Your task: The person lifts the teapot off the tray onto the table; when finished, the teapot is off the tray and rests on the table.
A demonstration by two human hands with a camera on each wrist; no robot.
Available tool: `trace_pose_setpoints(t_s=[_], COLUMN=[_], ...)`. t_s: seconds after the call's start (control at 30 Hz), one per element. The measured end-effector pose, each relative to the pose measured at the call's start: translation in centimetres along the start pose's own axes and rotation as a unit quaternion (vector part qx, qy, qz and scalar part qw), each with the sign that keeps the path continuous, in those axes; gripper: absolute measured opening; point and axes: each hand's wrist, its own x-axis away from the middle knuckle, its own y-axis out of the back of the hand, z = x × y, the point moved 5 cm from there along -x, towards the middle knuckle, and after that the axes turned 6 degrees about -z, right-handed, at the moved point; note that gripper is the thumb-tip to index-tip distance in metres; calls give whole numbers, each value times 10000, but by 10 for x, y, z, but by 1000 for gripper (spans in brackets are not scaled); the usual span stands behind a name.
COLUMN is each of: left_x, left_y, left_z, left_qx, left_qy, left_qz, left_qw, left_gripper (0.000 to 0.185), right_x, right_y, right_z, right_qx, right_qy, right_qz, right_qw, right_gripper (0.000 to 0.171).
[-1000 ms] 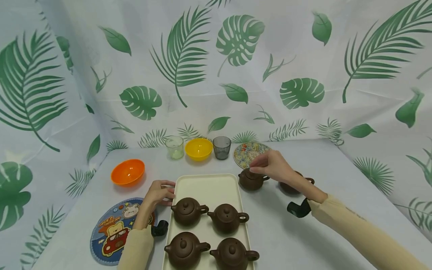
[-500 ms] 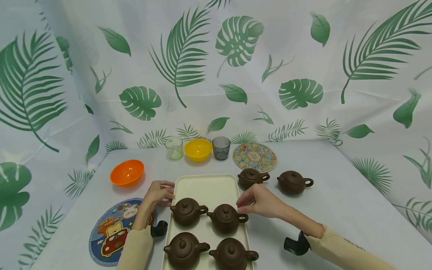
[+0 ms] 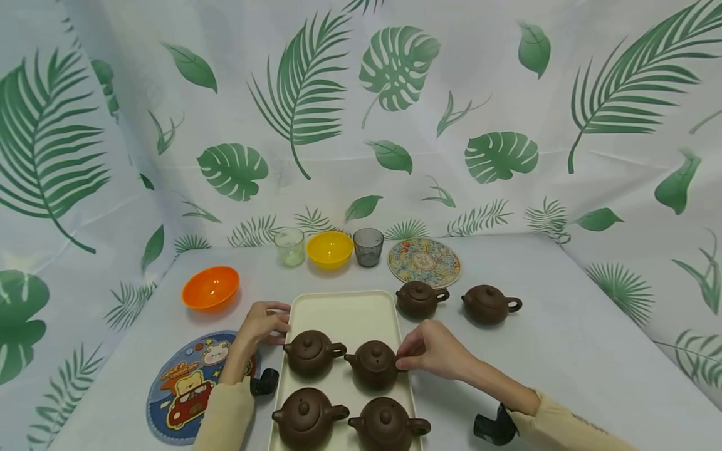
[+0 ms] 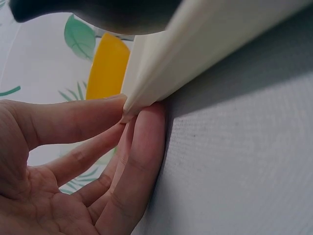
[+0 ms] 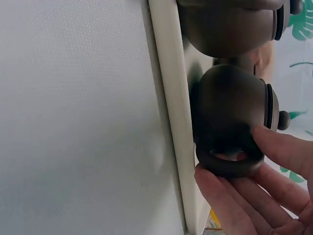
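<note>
A cream tray (image 3: 344,313) carries several dark brown teapots with lids and loop handles. At its left edge my left hand (image 3: 265,324) holds the rim, thumb on one side and fingers (image 4: 148,142) on the other in the left wrist view. My right hand (image 3: 431,351) is at the handle of the teapot (image 3: 372,366) in the far right spot on the tray. Seen from the right wrist, the thumb presses by the top of that teapot's handle (image 5: 230,166) and the fingers curl below it. Beside it stands the near right teapot (image 3: 388,426).
Two more teapots, one by the tray's far right corner (image 3: 420,300) and one further right (image 3: 487,305), stand on the table. Behind are a patterned round mat (image 3: 424,262), grey glass (image 3: 368,247), yellow bowl (image 3: 329,252) and clear glass (image 3: 290,247). Left: orange bowl (image 3: 210,289), blue mat (image 3: 186,388).
My right hand has left the lid of the teapot by the tray's far corner and come nearer, down to the handle of a teapot on the tray. My left hand stays on the rim.
</note>
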Motion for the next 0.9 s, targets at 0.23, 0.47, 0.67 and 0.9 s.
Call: trace_pose_setpoints(t_s=[0.23, 0.47, 0.67, 0.9], left_x=[-2, -2, 0, -2], left_y=[-1, -1, -2, -1], left_z=[1, 1, 1, 1], left_qx=[-25, -10, -24, -13], left_qy=[16, 36, 83, 40], left_qz=[-9, 6, 53, 24], left_qw=[10000, 10000, 9999, 10000], left_gripper=[46, 47, 48, 48], right_x=[1, 2, 4, 8], right_y=[-2, -2, 8, 44], right_z=[1, -3, -8, -11], right_qx=[357, 127, 1, 199], right_qy=[3, 88, 73, 323], right_qz=[-185, -480, -576, -501], right_qw=[9992, 9987, 9983, 9980], right_gripper=[8, 4, 5, 6])
